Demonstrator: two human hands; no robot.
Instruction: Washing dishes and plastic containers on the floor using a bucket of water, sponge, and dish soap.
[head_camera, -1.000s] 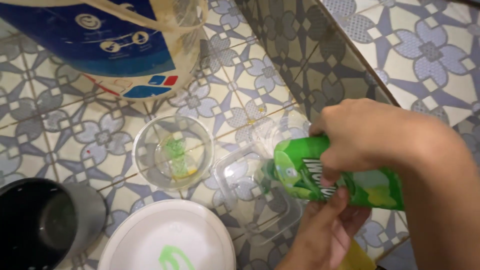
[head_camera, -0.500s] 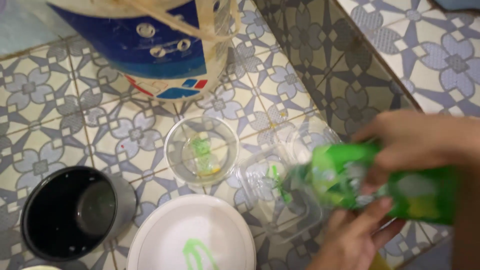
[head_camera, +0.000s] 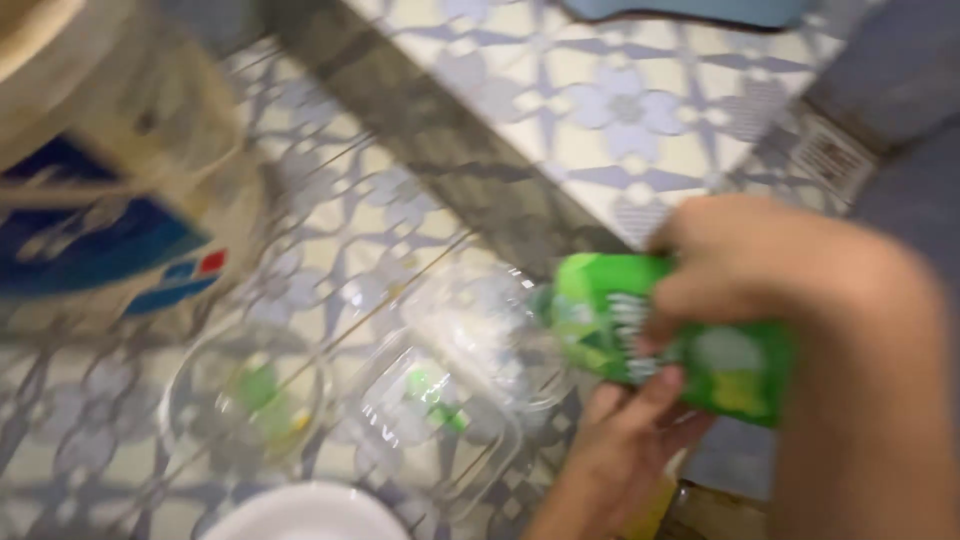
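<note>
Frame blurred by motion. Right hand (head_camera: 770, 270) curled around the upper side of a green bottle (head_camera: 670, 335), which lies tilted with its mouth end pointing left. Left hand (head_camera: 625, 435) underneath, fingers pressed up against the bottle's lower side. Bottle held above the patterned tile floor (head_camera: 330, 220), close to the dark tiled step (head_camera: 450, 170).

Just left of the bottle's mouth: a clear square plastic container (head_camera: 440, 420) on the floor, green smear inside. Beside it, further left, a clear round bowl (head_camera: 245, 405) with green and yellow traces. White plate (head_camera: 305, 512) at the floor's near edge. Large blue-and-white bucket (head_camera: 100, 200) at far left.
</note>
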